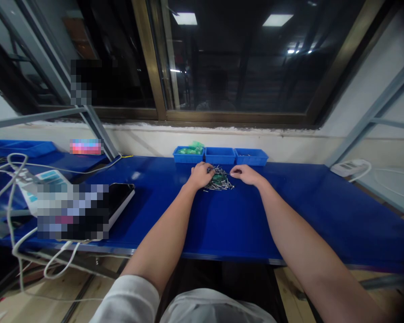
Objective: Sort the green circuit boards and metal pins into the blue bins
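A loose pile of thin metal screws [224, 183] lies on the blue table, with some green material [218, 177] among them. My left hand [201, 176] rests at the pile's left side, its fingers curled in over the screws; whatever is between them is hidden. Just off the right edge of the pile is my right hand [247, 174], thumb and fingertips pinched together. What that pinch holds is too small to make out. Behind the pile, a blue bin [188, 158] contains green plastic bags. Beside it stand a middle blue bin [220, 157] and a right blue bin [252, 159] with small metal pieces.
A tablet-like device [121, 197] and a white-and-blue box [47, 181] sit on the left among white cables [11, 211]. A white power strip [350, 167] lies at the far right. Grey metal posts [99, 130] flank the table [229, 224] below a window.
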`<state>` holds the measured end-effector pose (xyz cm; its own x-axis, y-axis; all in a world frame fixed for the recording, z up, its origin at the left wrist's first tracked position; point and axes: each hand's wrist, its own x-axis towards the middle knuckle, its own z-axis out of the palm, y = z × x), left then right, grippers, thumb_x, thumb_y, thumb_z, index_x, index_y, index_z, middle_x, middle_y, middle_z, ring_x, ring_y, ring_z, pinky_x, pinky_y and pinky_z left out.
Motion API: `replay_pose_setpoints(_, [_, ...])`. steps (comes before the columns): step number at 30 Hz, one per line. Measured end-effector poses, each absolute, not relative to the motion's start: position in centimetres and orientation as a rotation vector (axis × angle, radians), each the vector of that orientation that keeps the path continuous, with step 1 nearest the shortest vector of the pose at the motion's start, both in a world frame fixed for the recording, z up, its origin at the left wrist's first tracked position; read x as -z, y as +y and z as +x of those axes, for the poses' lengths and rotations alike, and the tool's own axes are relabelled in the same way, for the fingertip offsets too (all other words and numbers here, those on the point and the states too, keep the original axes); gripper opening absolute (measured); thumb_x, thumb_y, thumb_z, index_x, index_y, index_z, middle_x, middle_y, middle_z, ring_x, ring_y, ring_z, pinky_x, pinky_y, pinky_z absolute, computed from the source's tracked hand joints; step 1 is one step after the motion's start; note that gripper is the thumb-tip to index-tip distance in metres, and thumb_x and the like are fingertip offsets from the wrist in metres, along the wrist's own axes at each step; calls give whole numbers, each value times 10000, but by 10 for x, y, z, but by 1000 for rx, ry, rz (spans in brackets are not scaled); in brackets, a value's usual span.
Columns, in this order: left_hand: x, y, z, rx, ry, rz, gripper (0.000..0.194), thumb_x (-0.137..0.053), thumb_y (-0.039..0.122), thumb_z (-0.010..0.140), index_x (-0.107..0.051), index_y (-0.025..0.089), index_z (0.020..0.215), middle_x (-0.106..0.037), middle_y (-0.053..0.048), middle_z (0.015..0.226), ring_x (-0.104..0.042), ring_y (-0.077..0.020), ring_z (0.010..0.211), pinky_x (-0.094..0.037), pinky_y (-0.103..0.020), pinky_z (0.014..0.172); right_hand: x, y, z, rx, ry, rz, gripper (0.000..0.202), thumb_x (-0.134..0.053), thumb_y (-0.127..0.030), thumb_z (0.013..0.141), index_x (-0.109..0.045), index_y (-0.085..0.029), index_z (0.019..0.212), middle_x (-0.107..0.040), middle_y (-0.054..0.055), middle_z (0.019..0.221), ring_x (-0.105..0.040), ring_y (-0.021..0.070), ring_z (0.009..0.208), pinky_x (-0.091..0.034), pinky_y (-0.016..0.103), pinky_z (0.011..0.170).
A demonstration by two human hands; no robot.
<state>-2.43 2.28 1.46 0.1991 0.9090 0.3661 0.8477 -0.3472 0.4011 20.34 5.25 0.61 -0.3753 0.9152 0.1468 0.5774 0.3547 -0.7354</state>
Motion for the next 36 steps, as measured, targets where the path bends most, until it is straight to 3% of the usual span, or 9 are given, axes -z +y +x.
replay_pose_setpoints(9, [-21, 14, -15, -933, 1422, 2444, 355, -426, 426, 884, -619, 201, 1079, -652, -53, 1063, -579, -189, 1007, -425, -277, 873, -12, 44, 175, -818, -1834, -1106, 246, -582, -374, 711, -646, -148, 784, -634, 29, 683, -540, 130, 606, -433, 277, 629])
replay_pose_setpoints(19, [-24, 13, -13, -907, 1407, 2507, 287, -424, 294, 883, -656, 165, 775, -682, -42, 782, -596, -143, 709, -405, -223, 671, -12, 37, 160, -1042, -1626, -960, 319, -686, -426, 618, -637, -156, 779, -623, 17, 631, -509, 111, 533, -399, 257, 533])
replay_pose_setpoints(26, [-20, 16, -14, -898, 1299, 2510, 174, -532, 265, 798, -684, 193, 842, -698, -12, 864, -618, -150, 798, -434, -228, 743, -12, 37, 164, -1074, -1602, -1018, 298, -673, -444, 635, -611, -153, 632, -606, 11, 582, -459, 84, 485, -337, 226, 475])
replay_pose_setpoints(29, [-20, 17, -17, -944, 1361, 2426, 215, -600, 286, 744, -677, 191, 921, -693, -20, 936, -623, -162, 852, -454, -240, 785, -9, 41, 169, -1010, -1559, -1143, 286, -664, -434, 633, -598, -156, 614, -581, -2, 541, -435, 78, 461, -316, 217, 450])
replay_pose_setpoints(36, [-14, 26, -25, -1032, 1678, 2294, 218, -530, 191, 745, -677, 191, 905, -686, -38, 955, -616, -188, 904, -457, -279, 826, -5, 57, 184, -970, -1325, -1328, 215, -657, -364, 604, -574, -167, 627, -517, -21, 509, -387, 69, 423, -244, 194, 373])
